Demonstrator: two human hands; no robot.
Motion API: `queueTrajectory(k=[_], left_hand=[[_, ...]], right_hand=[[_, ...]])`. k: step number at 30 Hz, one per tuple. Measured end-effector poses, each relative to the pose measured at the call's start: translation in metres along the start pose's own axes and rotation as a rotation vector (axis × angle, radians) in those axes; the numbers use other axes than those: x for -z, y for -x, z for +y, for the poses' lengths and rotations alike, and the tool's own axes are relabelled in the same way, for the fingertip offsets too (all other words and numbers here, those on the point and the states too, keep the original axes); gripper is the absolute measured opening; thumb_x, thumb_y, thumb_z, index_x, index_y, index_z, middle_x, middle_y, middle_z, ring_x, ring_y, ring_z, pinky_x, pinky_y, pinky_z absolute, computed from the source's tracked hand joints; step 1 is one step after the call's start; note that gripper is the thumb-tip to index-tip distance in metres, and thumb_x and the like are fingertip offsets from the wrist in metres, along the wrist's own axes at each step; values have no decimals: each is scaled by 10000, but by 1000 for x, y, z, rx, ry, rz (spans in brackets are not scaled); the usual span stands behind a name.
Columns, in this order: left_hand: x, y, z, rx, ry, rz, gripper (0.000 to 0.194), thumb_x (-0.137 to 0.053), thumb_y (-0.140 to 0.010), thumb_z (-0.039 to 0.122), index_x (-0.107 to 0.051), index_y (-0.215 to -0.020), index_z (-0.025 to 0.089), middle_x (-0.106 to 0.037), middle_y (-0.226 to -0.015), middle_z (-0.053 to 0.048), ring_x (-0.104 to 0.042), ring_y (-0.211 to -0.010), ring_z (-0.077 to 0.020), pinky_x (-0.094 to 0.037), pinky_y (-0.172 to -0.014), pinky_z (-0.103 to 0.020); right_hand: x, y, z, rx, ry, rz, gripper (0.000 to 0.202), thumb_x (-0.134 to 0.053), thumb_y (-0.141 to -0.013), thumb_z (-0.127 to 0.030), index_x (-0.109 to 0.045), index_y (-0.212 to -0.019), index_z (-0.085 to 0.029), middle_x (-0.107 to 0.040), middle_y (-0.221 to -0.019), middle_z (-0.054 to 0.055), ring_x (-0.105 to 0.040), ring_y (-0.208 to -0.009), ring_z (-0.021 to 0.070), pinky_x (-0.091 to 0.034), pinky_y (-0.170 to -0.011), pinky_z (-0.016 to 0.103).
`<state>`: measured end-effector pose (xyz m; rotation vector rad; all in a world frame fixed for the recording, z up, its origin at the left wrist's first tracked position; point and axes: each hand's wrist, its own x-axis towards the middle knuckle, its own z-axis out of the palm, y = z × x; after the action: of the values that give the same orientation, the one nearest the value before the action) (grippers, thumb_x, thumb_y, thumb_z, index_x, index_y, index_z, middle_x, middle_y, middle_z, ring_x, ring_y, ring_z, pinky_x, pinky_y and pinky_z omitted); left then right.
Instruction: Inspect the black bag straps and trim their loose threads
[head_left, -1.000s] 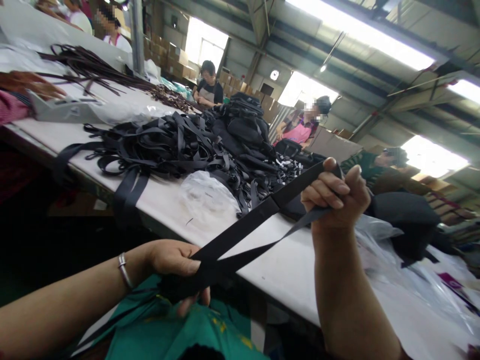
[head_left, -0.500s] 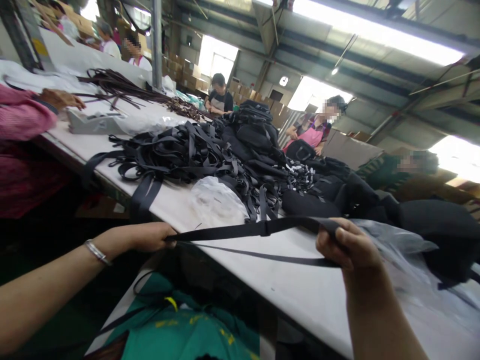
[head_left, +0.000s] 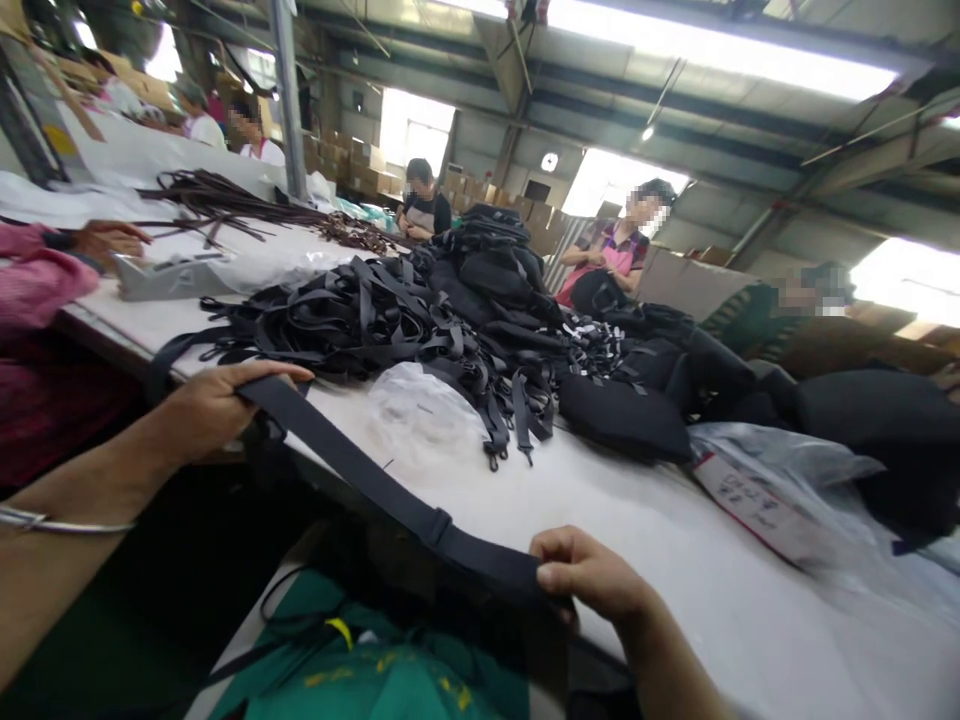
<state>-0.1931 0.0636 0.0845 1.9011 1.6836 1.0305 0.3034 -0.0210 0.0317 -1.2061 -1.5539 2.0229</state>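
A black webbing strap (head_left: 375, 485) is stretched flat between my two hands, just above the near edge of the white table (head_left: 675, 580). My left hand (head_left: 214, 400) grips one end at the left, thumb on top. My right hand (head_left: 592, 580) pinches the other end low at the front. A stitched joint or slider sits on the strap near my right hand. Behind the strap lies a big heap of black straps (head_left: 360, 315) and a crumpled clear plastic bag (head_left: 424, 410).
Black bags (head_left: 495, 255) and padded pieces (head_left: 622, 420) are piled further back. A plastic sleeve with a label (head_left: 757, 490) lies at the right. A co-worker's pink sleeve (head_left: 34, 280) rests at the left; other people work across the table. Green cloth (head_left: 360, 670) lies below.
The strap was doubled and held up by my right hand; now it is pulled out straight. My right hand dropped to the table's front edge and my left hand rose and moved left.
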Motion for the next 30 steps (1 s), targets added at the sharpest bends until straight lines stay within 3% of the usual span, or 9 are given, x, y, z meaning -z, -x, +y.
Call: queueTrajectory(k=[2,4,6,9,11,16,20,24,30], left_hand=[[5,-1,39,-26,174,107,389,-556,-852,409,-669,-1155,193,-718,-926,-47,-646,-783,-215,-496,-635,-259],[2,1,80,-87,215,54,350,-580,-859,437,-693,-1095,204,-684,-804,-19,-614,-682,-182,-458,-576,-251],[-11,5,119,-196,193,-86,333,-557,-874,438,-714,-1045,200,-660,-729,3,-584,-615,-155,-432,-560,-241],[-39,11,163,-487,100,-376,296,-528,-870,335,-731,-1032,193,-717,-832,-10,-638,-714,-178,-470,-680,-259],[-57,10,177,-632,34,-491,296,-547,-827,246,-733,-1052,195,-744,-942,-28,-670,-843,-209,-475,-783,-272],[-75,-18,145,-533,49,-315,314,-490,-838,213,-705,-1062,164,-735,-995,-41,-662,-911,-205,-464,-863,-263],[-85,-25,78,-267,-21,-248,373,-474,-744,210,-700,-1028,126,-688,-789,-24,-621,-757,-195,-463,-748,-261],[-122,8,40,-170,76,-509,286,-506,-821,295,-711,-963,155,-633,-690,-2,-587,-684,-185,-453,-669,-256],[-170,51,47,-129,461,-912,650,-513,-846,716,-710,-1094,148,-714,-966,-82,-638,-918,-280,-493,-813,-318]], right_hand=[[-18,-15,8,-63,160,-49,326,-777,-716,-429,-628,-753,-142,-637,-575,-7,-577,-495,124,-447,-476,206],[-34,-28,4,-32,403,-22,216,-770,-718,-321,-702,-833,-151,-712,-744,16,-649,-676,166,-497,-629,251],[-49,-40,-11,105,526,86,365,-796,-715,-302,-733,-1057,-192,-742,-1015,60,-674,-912,233,-511,-810,321],[-69,-58,-43,436,253,110,741,-838,-711,-405,-562,-1384,-264,-591,-1392,99,-568,-1238,296,-436,-1033,421],[-80,-70,-56,573,55,-20,714,-855,-701,-421,-594,-1341,-241,-630,-1338,96,-573,-1243,281,-413,-1070,429],[-88,-83,-40,294,-202,-137,456,-879,-686,-340,-703,-1058,-143,-735,-705,30,-691,-627,178,-560,-648,295],[-78,-77,-29,506,-520,121,581,-868,-696,-347,-632,-1199,-176,-698,-629,-16,-590,-417,118,-468,-406,195],[-73,-75,-51,699,-741,310,550,-813,-762,-324,-577,-1250,-230,-713,-816,-10,-604,-481,91,-458,-370,163],[-80,-89,-76,723,-673,414,555,-774,-767,-195,-529,-1264,-220,-722,-1031,54,-709,-752,166,-582,-470,201]])
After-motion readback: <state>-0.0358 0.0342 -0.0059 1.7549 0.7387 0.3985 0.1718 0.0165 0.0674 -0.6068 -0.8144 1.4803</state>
